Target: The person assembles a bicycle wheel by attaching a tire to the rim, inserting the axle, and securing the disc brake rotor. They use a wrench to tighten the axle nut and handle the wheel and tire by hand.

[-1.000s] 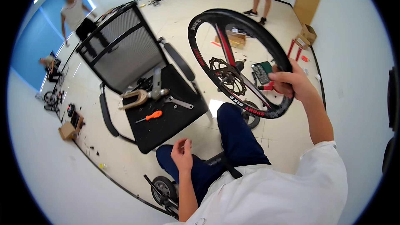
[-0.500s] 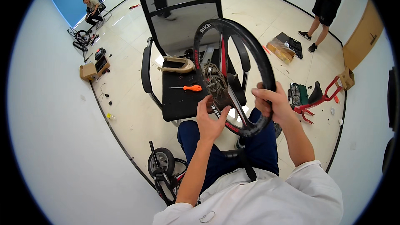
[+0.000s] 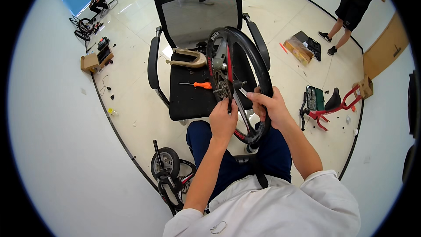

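Note:
Upright over the front of a black office chair (image 3: pixel 186 105) stands a small bicycle wheel (image 3: pixel 255 61) with a black tyre, flat red-and-black spokes and a brake disc (image 3: pixel 220 85) on its left face. My left hand (image 3: pixel 223 120) is closed on the wheel's lower left, its fingertips just under the disc. My right hand (image 3: pixel 269 107) wraps the right side of the tyre, the thumb reaching in toward the axle. On the seat, left of the wheel, lie an orange-handled screwdriver (image 3: pixel 202 85) and a beige fork (image 3: pixel 193 59). A grey part shows behind the spokes.
Bicycle parts with a small wheel (image 3: pixel 165 162) lie on the floor by my left leg. At right are a red frame (image 3: pixel 335 110) and a green tool case (image 3: pixel 315 98). A cardboard box (image 3: pixel 299 50) and an open black case lie farther off. Other people are around the room.
The wheel has turned more edge-on and its top has come down. My right hand has shifted inward along the tyre toward the hub; my left hand has moved slightly right, near the disc.

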Demonstrator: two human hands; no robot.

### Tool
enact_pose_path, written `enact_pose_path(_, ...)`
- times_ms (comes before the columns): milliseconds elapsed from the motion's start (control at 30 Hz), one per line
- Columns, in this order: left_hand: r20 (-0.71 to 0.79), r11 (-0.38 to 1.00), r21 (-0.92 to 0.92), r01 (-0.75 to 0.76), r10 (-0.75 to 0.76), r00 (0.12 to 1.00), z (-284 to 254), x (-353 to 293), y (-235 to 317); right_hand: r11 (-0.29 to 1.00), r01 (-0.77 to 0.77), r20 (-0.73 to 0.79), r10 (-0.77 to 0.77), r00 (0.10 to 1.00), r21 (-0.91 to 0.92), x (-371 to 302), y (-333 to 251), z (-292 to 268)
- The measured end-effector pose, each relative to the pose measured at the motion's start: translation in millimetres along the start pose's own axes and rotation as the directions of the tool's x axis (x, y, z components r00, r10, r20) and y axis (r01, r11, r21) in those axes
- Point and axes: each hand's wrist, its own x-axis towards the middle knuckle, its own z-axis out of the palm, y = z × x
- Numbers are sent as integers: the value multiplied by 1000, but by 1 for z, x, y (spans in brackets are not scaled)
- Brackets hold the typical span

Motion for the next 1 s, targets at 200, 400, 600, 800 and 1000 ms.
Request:
enact_pose_path(200, 64, 997, 62, 46, -50, 997, -2, 4, 1, 999, 32, 17, -31, 999, -44, 1, -4, 11)
enact_pose_path(400, -75, 997, 53, 58, -54, 996, -5, -7, -12, 994, 105, 226, -98, 969, -19, -8, 15, 18)
enact_pose_path(600, 21, 999, 17, 39, -39, 999, -30, -5, -30, 991, 131, 25, -131, 991, 12, 42, 78, -29)
enact_pose_path(800, 49, 998, 42, 46, -48, 998, -31, -6, -22, 995, 48, -123, -59, 991, -87, 95, 123, -37)
enact_pose_path(1000, 27, 998, 58, 33, -34, 999, -28, -13, -25, 997, 29, -64, -34, 997, -76, 104, 127, -32)
